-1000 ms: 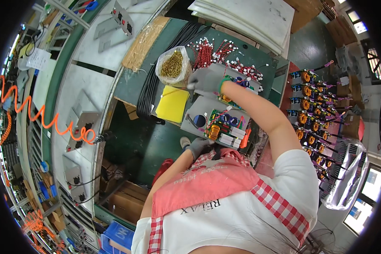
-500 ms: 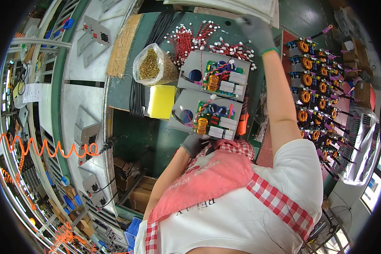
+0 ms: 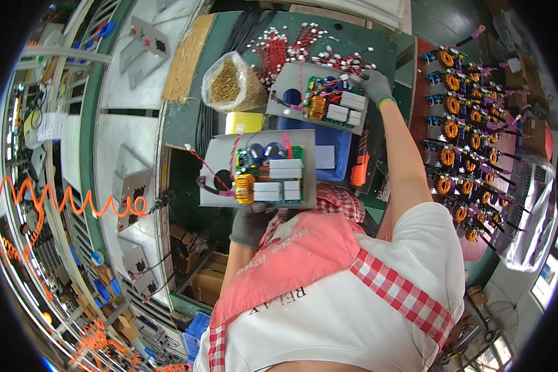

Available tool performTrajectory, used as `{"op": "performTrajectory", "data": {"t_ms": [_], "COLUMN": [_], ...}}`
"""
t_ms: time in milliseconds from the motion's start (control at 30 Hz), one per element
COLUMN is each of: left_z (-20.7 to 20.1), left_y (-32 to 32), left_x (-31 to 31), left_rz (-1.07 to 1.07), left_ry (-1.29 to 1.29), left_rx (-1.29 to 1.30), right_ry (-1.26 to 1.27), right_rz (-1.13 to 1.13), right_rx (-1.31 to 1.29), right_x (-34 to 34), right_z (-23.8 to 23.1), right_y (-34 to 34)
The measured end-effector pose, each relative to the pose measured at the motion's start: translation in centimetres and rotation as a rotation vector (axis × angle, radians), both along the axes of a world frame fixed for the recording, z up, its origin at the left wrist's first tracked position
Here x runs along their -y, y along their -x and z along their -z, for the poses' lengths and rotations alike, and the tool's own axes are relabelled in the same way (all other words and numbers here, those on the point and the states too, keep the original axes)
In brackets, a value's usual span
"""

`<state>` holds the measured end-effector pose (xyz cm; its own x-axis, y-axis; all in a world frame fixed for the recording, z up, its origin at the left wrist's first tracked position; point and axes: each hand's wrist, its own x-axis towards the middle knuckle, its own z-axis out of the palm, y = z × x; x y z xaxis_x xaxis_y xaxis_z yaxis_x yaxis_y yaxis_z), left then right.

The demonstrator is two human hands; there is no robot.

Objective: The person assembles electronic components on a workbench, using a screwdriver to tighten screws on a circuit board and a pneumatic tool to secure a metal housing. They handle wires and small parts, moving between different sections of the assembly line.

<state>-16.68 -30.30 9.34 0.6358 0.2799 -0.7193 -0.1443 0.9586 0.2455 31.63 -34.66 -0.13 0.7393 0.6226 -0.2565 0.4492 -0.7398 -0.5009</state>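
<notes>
On the left we see an orange coiled hose [image 3: 68,198] in front of a white-topped bench [image 3: 127,96], where grey metal panels [image 3: 133,195] stand in a row from far to near. Right of it, a tan strip [image 3: 190,59] covers the left end of our green table [image 3: 381,56], with black cables [image 3: 206,121] lying just beside it. A clear bag of brass-coloured small parts [image 3: 225,85] stands next, and a yellow block [image 3: 243,123] sits nearer to us.

Our left hand [image 3: 252,226], in a grey glove, is at the near edge of the near grey plate [image 3: 219,152]. Its fingers pass partly out of sight under that edge, so we cannot tell how they close. The plate extends past the near side of the table, bearing a green near circuit board [image 3: 260,172] with a copper coil and white blocks.

Far off in the middle, red wires with white connectors [image 3: 276,56] lie in bunches. In front of them, the far grey plate [image 3: 285,77] carries a similar far circuit board [image 3: 335,99] and overlaps a blue tray [image 3: 336,133].

Our right hand [image 3: 375,85], also gloved, is at that plate's right corner, fingers bent and close together; we cannot tell whether they pinch it. Nearer lies an orange-handled tool [image 3: 359,170]. Farthest right, rows of coil-bearing boards [image 3: 451,105] fill a reddish table [image 3: 420,59].
</notes>
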Motion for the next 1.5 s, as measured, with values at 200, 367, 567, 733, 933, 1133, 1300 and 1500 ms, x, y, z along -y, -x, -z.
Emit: {"op": "performTrajectory", "data": {"t_ms": [200, 367, 567, 733, 933, 1133, 1300, 1500], "left_z": [0.4, 3.1, 3.2, 4.1, 1.9, 0.6, -1.0, -5.3], "left_y": [11.3, 22.4, 33.6, 40.3, 42.0, 42.7, 44.8, 49.0], "left_x": [0.1, 2.2, 4.2, 9.6, 11.2, 10.5, 6.9, 0.8], "left_rz": [-0.203, -0.360, -1.057, -1.341, -1.719, -1.937, -2.169, -2.302], "left_ry": [-0.311, -0.473, 0.084, -0.082, -0.072, -0.178, -0.296, -0.328], "left_rx": [-0.076, -0.255, 0.127, 0.272, 0.472, 0.231, 0.173, 0.035], "right_ry": [-0.469, -0.508, -0.484, -0.934, -1.425, -1.222, -0.970, -0.396], "right_rz": [-0.138, -0.950, -1.607, -1.812, -1.849, -1.790, -1.864, -1.986], "right_rx": [0.227, 0.903, 0.950, 0.725, 0.156, -0.016, 0.321, 0.019], "right_x": [1.1, -3.3, -11.8, -18.2, -31.4, -42.6, -49.3, -53.0], "right_z": [-6.8, -21.9, -33.7, -39.1, -38.7, -37.4, -27.1, -8.6], "right_y": [4.7, 18.0, 36.6, 52.1, 74.3, 100.8, 118.6, 124.5]}}
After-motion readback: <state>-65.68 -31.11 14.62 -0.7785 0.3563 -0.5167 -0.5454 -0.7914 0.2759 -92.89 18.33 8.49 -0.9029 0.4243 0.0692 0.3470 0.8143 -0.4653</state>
